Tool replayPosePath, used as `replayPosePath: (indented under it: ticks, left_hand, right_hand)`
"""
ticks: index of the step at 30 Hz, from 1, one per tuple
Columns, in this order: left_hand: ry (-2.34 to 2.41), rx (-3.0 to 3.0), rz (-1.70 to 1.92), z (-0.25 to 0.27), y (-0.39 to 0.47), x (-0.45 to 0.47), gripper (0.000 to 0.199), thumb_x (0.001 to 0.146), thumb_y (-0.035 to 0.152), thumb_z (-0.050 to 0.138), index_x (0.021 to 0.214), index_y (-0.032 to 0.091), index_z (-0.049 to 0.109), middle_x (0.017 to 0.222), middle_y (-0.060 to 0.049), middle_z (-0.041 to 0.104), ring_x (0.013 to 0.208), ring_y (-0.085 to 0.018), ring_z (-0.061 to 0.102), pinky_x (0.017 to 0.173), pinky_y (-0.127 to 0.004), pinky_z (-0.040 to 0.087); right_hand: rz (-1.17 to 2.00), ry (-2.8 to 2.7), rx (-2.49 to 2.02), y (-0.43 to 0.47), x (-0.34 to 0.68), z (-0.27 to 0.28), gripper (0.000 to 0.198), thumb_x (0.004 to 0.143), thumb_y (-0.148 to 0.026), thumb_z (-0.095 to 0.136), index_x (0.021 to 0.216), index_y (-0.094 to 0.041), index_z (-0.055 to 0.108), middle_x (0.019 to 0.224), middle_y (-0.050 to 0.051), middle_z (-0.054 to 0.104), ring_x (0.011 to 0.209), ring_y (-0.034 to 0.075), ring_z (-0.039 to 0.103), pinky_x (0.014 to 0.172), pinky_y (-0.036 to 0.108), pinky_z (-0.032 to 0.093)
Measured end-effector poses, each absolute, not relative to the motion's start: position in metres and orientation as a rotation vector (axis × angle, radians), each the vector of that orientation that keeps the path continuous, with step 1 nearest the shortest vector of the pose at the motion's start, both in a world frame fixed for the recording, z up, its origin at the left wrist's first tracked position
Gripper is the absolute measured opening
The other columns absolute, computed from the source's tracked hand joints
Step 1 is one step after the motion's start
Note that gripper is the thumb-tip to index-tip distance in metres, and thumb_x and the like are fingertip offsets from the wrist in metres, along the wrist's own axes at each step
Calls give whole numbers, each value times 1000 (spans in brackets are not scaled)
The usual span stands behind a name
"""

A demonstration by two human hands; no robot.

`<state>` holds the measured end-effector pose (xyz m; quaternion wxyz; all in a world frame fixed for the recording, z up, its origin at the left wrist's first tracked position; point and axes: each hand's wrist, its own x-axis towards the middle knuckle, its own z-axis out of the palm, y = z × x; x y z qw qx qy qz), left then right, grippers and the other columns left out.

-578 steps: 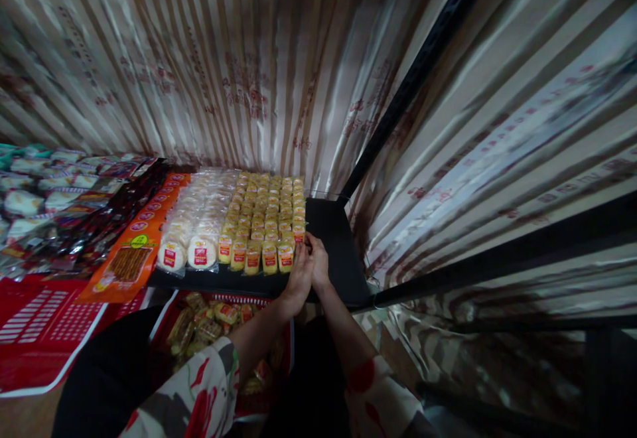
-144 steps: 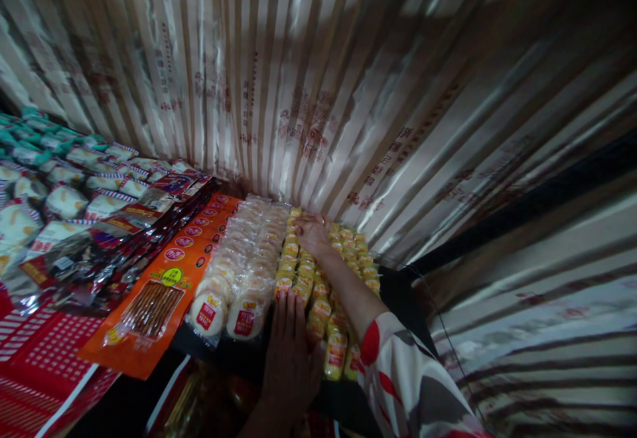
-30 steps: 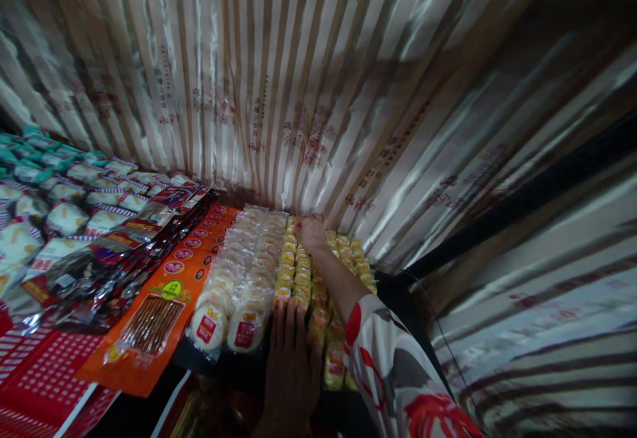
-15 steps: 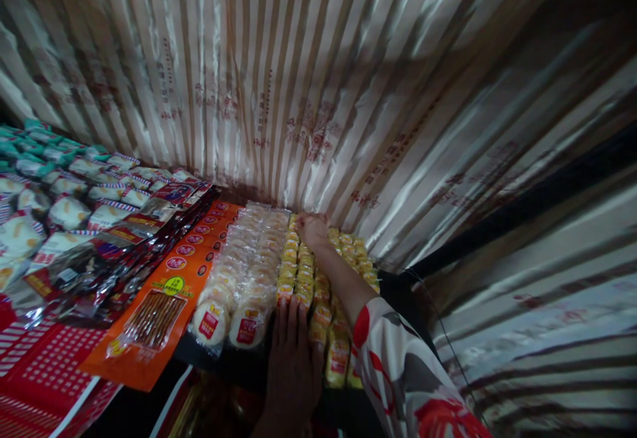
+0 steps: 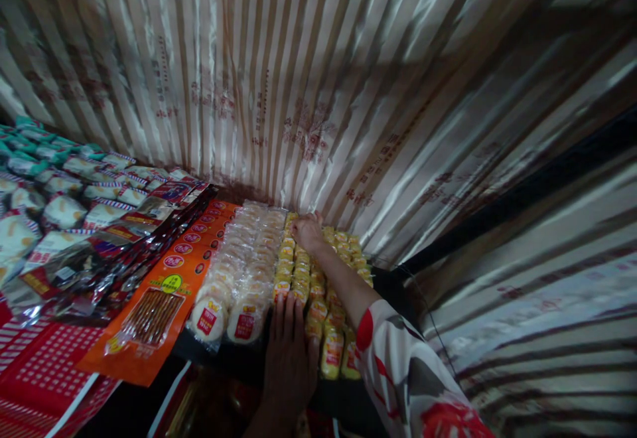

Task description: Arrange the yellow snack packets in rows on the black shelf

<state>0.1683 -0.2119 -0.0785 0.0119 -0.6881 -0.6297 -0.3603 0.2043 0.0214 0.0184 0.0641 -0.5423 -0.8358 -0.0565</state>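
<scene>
Small yellow-wrapped snack packets (image 5: 331, 352) stand in tight rows on a dark surface. My left hand (image 5: 290, 345) lies low in front of them, palm down with fingers stretched forward, its fingertips against the front of the left yellow rows. My right hand (image 5: 307, 232) reaches over to the far end of those same rows, its fingers bent down on the packets there; the fingertips are partly hidden. Just left of the yellow rows are two rows of round white crackers (image 5: 245, 324) in clear wrappers.
An orange snack bag (image 5: 152, 318) lies left of the crackers, beside dark shiny packets (image 5: 107, 259). White bread-like packs (image 5: 64, 211) fill the far left. Below is a red perforated basket (image 5: 44, 358). A striped, printed curtain (image 5: 279, 79) hangs behind; a dark bar (image 5: 478, 192) slants at right.
The view has shifted slightly. My right hand stays at the far end of the yellow rows with its fingers shifted a little, and my left hand stays pressed at the front.
</scene>
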Motion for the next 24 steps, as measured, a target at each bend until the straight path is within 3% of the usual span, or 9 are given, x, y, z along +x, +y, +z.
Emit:
replayPosePath:
  ticks: [4,10,18,24]
  left_hand:
    - [-1939,-2148,-1117,-77,-212,168,59,84,20,44,139,8,26,147,-15,26,138,-30,13,104,-48,36]
    - [-1936,-2136,-1149,-73,-213,167,59,85,19,42,140,10,23,146,-15,27,137,-29,16,103,-49,37]
    - [-1955,-2164,-1117,-73,-214,167,57,84,17,43,137,7,28,147,-15,26,138,-28,12,106,-47,34]
    - [-1950,-2140,-1130,-71,-214,167,57,84,17,43,138,8,27,147,-16,26,137,-29,15,104,-48,36]
  right_hand:
    - [-373,-2518,-1521,20,206,13,17,81,-20,51,86,-17,67,91,9,67,102,23,47,105,46,8]
    - [-272,-2473,-1575,14,206,16,17,83,-22,49,85,-20,66,93,6,66,101,21,46,104,44,8]
    - [-100,-2507,-1565,1,210,25,20,84,-28,52,82,-26,72,96,3,66,106,21,45,97,38,20]
    - [-40,-2460,-1772,1,204,27,24,83,-37,52,87,-26,72,98,6,67,104,24,48,92,40,25]
